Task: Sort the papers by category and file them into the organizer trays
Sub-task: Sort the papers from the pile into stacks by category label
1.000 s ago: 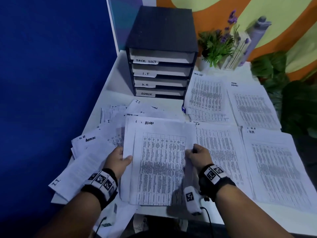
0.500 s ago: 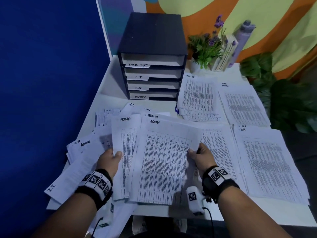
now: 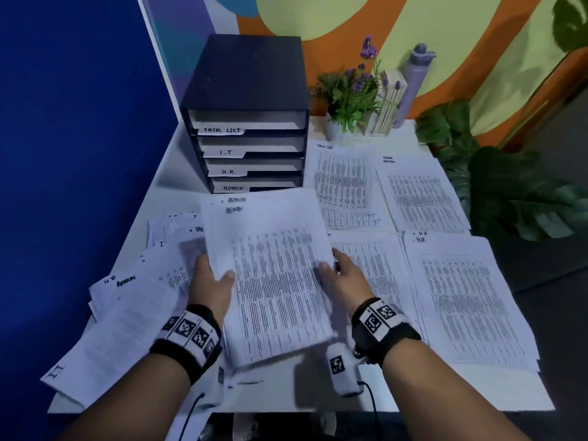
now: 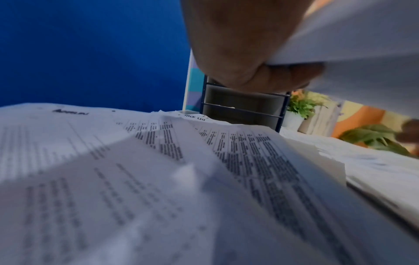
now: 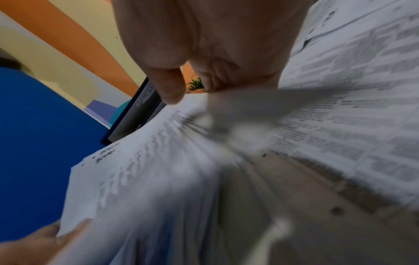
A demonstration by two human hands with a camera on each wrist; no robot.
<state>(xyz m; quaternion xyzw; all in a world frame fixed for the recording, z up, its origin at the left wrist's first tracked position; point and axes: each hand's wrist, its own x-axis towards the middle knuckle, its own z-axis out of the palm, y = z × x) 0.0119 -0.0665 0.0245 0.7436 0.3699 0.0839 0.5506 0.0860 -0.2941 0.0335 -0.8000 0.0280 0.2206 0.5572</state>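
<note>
Both hands hold a small stack of ADMIN sheets (image 3: 273, 275) lifted above the table, blurred by motion. My left hand (image 3: 211, 281) grips its left edge, thumb on top; the right hand (image 3: 342, 275) pinches the right edge. In the left wrist view the left hand (image 4: 254, 59) curls round the stack (image 4: 353, 35); in the right wrist view the thumb (image 5: 170, 86) lies on the sheets (image 5: 140, 179). A dark organizer (image 3: 248, 122) at the back has trays labelled TASK LIST, I.T, H.R. and ADMIN. Unsorted papers (image 3: 127, 313) lie fanned at the left.
Sorted piles lie on the white table (image 3: 477, 393): task list (image 3: 343, 186), admin (image 3: 420, 198), a pile by my right hand (image 3: 375, 268) and H.R. (image 3: 467, 300). A potted plant (image 3: 350, 97) and a grey bottle (image 3: 413, 81) stand behind them. A blue wall (image 3: 79, 138) closes the left side.
The fanned ADMIN sheets have been squared into one stack and lifted off the table toward the organizer. Both hands moved forward with it.
</note>
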